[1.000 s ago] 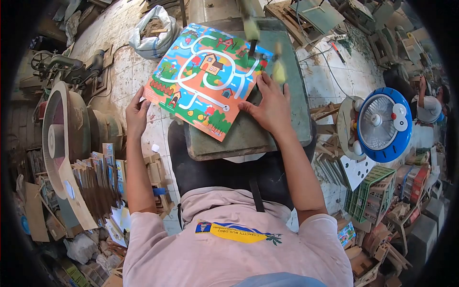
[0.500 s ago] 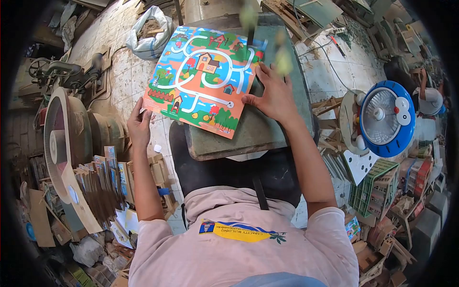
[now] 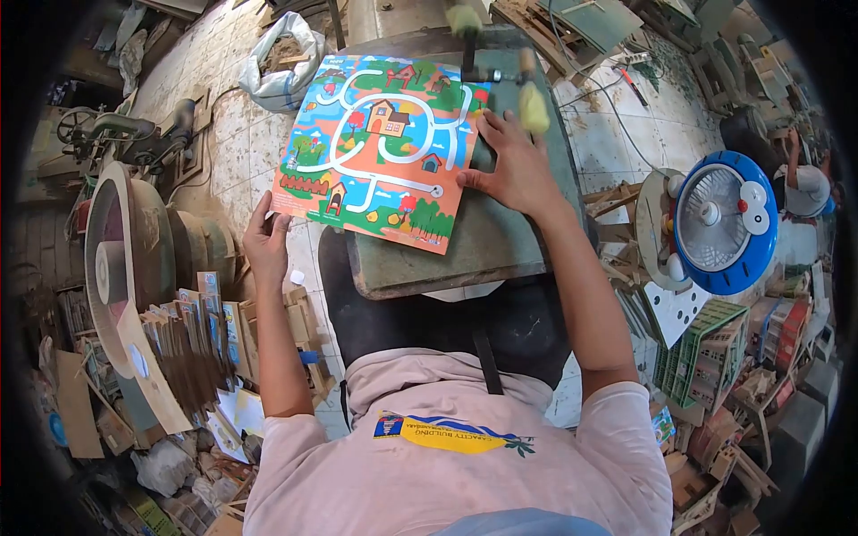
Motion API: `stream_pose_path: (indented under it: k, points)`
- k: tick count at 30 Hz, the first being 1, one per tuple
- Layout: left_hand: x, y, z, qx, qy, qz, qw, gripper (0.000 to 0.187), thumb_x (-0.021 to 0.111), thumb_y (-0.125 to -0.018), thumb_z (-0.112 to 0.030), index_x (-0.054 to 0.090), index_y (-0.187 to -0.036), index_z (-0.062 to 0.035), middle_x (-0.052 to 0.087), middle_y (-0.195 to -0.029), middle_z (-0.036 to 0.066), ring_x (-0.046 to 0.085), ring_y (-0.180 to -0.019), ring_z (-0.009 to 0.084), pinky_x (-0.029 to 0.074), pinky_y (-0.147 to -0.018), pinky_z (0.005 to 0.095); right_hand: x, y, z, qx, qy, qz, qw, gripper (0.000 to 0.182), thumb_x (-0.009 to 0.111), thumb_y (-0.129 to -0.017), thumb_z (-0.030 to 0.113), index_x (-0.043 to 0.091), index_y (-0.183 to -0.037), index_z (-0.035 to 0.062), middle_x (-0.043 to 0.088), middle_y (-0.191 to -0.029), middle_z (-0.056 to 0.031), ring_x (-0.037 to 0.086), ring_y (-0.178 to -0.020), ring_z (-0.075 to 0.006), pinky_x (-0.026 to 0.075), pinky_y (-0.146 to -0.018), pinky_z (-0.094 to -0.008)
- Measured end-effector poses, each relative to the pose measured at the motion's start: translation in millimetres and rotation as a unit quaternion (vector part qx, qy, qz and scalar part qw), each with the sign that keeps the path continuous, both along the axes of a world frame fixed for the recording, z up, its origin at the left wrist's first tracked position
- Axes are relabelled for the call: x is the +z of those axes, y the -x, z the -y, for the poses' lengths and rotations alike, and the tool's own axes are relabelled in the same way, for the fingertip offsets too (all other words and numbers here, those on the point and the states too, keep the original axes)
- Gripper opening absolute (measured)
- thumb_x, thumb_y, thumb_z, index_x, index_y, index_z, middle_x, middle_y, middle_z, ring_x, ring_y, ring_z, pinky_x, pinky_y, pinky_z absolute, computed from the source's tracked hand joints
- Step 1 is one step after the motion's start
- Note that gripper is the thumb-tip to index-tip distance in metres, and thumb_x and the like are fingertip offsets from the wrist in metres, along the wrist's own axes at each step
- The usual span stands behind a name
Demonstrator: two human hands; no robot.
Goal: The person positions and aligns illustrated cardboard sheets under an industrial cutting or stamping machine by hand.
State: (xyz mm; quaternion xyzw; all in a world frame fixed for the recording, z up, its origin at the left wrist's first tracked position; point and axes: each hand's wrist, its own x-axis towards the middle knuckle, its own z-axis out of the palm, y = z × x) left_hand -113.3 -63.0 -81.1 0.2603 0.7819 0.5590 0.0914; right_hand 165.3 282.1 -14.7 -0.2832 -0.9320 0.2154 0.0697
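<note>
A square board (image 3: 393, 152) with a colourful printed maze of white tracks, houses and trees lies slightly tilted on the green-grey work surface (image 3: 527, 232). Its left part juts past the surface's edge. My left hand (image 3: 266, 239) pinches the board's lower left corner between thumb and fingers. At the board's right edge is my right hand (image 3: 517, 170), thumb and fingers spread, the thumb touching the edge. Just beyond the right hand, a tool head with a dark bracket and pale yellow-green pieces (image 3: 534, 109) hangs over the surface.
A white sack (image 3: 281, 89) stands behind on the left. Large round machine wheels (image 3: 112, 268) and stacked boards (image 3: 183, 335) are at the left. A blue fan (image 3: 724, 221) and green crate (image 3: 702, 353) stand at the right. Another person (image 3: 804, 188) sits far right.
The board has turned slightly, its lower right corner shifting right and up. My left hand has moved a little right and down. The yellow-green pieces above the surface have changed position.
</note>
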Motion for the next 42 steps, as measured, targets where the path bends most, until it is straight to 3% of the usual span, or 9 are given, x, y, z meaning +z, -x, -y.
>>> stream_pose_path:
  k: [5, 8, 10, 17, 23, 27, 34, 42]
  points:
    - [3, -15, 2, 0.005, -0.028, 0.021, 0.999, 0.056, 0.074, -0.100, -0.004, 0.054, -0.151, 0.0069, 0.074, -0.114, 0.009, 0.067, -0.094, 0.0095, 0.055, -0.084, 0.0249, -8, 0, -10, 0.029, -0.019, -0.023, 0.999, 0.106, 0.083, -0.079, 0.064, 0.044, -0.163, 0.0120, 0.041, -0.169, -0.0129, 0.031, -0.159, -0.0412, 0.024, -0.126, -0.0613]
    - [0, -20, 5, 0.016, -0.043, 0.023, 0.999, 0.056, 0.075, -0.100, -0.004, 0.054, -0.150, 0.0082, 0.074, -0.112, 0.010, 0.067, -0.095, 0.0098, 0.054, -0.085, 0.0245, -6, 2, -14, 0.017, 0.007, -0.034, 0.999, 0.099, 0.084, -0.076, 0.066, 0.052, -0.157, 0.0191, 0.045, -0.164, -0.0182, 0.038, -0.155, -0.0368, 0.018, -0.127, -0.0682]
    - [1, -23, 5, 0.019, -0.043, 0.022, 0.999, 0.056, 0.075, -0.100, -0.004, 0.054, -0.150, 0.0086, 0.074, -0.111, 0.010, 0.067, -0.096, 0.0100, 0.054, -0.085, 0.0244, 2, 3, -15, 0.037, 0.023, -0.027, 0.999, 0.101, 0.084, -0.079, 0.063, 0.049, -0.160, 0.0133, 0.044, -0.168, -0.0112, 0.031, -0.158, -0.0411, 0.023, -0.128, -0.0557]
    - [2, -34, 5, 0.040, -0.029, 0.023, 0.999, 0.056, 0.076, -0.099, -0.003, 0.056, -0.150, 0.0067, 0.072, -0.103, 0.005, 0.063, -0.088, 0.0075, 0.052, -0.079, 0.0226, -7, 5, -27, 0.051, -0.032, -0.008, 0.998, 0.103, 0.082, -0.080, 0.064, 0.047, -0.161, 0.0134, 0.042, -0.169, -0.0111, 0.029, -0.159, -0.0422, 0.028, -0.127, -0.0538]
    - [6, -42, 2, 0.049, -0.026, 0.011, 0.998, 0.055, 0.076, -0.099, -0.004, 0.056, -0.149, 0.0061, 0.071, -0.101, 0.004, 0.062, -0.086, 0.0066, 0.051, -0.076, 0.0215, -10, 9, -35, 0.062, 0.024, -0.031, 0.997, 0.101, 0.082, -0.080, 0.066, 0.050, -0.159, 0.0109, 0.043, -0.169, -0.0116, 0.032, -0.156, -0.0406, 0.026, -0.129, -0.0504]
    - [3, -43, 1, 0.055, -0.032, 0.003, 0.998, 0.057, 0.077, -0.098, -0.005, 0.056, -0.149, 0.0066, 0.071, -0.101, 0.004, 0.061, -0.085, 0.0064, 0.050, -0.075, 0.0209, -1, 9, -33, 0.060, -0.021, 0.011, 0.998, 0.105, 0.082, -0.080, 0.066, 0.048, -0.160, 0.0063, 0.041, -0.169, -0.0139, 0.025, -0.161, -0.0386, 0.028, -0.128, -0.0507]
    - [1, -42, 1, 0.057, -0.024, 0.016, 0.998, 0.058, 0.078, -0.098, -0.007, 0.055, -0.150, 0.0073, 0.072, -0.103, 0.005, 0.062, -0.087, 0.0070, 0.051, -0.077, 0.0218, -9, 13, -42, 0.075, 0.045, -0.015, 0.996, 0.110, 0.081, -0.080, 0.068, 0.044, -0.161, 0.0036, 0.039, -0.169, -0.0163, 0.022, -0.163, -0.0387, 0.020, -0.132, -0.0500]
    - [-1, -43, 1, 0.054, -0.027, 0.023, 0.998, 0.056, 0.077, -0.099, -0.008, 0.056, -0.149, 0.0078, 0.074, -0.105, 0.008, 0.066, -0.092, 0.0093, 0.053, -0.083, 0.0239, -10, 16, -48, 0.084, 0.031, 0.008, 0.996, 0.107, 0.082, -0.082, 0.064, 0.043, -0.163, 0.0060, 0.037, -0.171, -0.0154, 0.019, -0.163, -0.0383, 0.024, -0.131, -0.0502]
